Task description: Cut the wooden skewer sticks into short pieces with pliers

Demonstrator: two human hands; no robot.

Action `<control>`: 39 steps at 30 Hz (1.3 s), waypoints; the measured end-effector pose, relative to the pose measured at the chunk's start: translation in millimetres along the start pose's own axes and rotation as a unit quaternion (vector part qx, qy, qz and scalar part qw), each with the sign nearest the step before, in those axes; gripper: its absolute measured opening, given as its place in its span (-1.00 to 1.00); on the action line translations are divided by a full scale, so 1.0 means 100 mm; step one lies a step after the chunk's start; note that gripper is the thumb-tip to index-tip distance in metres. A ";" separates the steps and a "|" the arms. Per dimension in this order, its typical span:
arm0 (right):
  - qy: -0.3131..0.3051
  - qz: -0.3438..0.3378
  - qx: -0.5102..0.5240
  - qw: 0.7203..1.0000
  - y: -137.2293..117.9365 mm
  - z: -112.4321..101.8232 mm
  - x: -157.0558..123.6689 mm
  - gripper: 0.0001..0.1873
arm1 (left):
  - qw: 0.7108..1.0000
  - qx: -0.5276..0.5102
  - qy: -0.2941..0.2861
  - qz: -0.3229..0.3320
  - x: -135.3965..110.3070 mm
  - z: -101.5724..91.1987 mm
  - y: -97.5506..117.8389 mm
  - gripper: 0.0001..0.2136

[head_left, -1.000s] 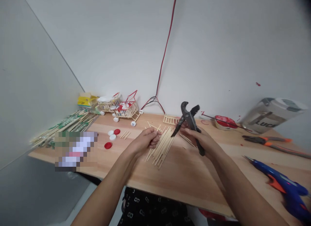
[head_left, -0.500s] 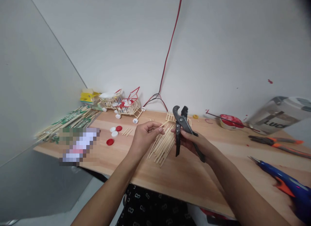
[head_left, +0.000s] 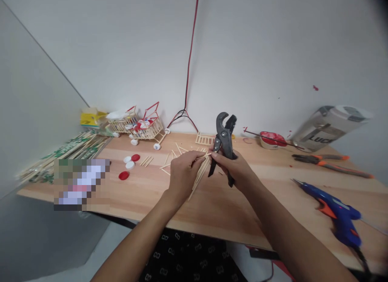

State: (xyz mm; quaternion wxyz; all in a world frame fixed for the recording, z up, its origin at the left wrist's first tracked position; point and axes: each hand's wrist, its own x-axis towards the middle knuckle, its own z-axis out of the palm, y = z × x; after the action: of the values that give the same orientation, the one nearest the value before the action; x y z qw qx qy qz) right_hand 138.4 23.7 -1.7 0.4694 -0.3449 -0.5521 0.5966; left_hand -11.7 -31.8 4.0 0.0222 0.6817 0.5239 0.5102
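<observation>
Worktop [head_left: 136, 197] below, our right hand [head_left: 239, 169] wraps its fingers around the dark cutter [head_left: 224, 138]; above the loose sticks [head_left: 197, 183], our left hand [head_left: 184, 171] pinches a thin stick [head_left: 205, 155] in its fingers. We seem to be positioning it, which calls for steadiness. Since the previous frame, our hands have drawn together.
</observation>
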 end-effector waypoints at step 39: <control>-0.204 0.050 -0.111 0.971 -0.11 0.07 -0.14 -0.45 | 0.997 0.031 0.021 -0.067 0.20 -0.28 0.10 -0.88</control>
State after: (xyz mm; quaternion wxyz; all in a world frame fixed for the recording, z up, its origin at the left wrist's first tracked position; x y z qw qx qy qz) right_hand 138.4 7.6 8.8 0.2753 -0.2929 -0.6812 0.6119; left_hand -26.2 -35.6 36.0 0.0243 0.6345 0.5840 0.5056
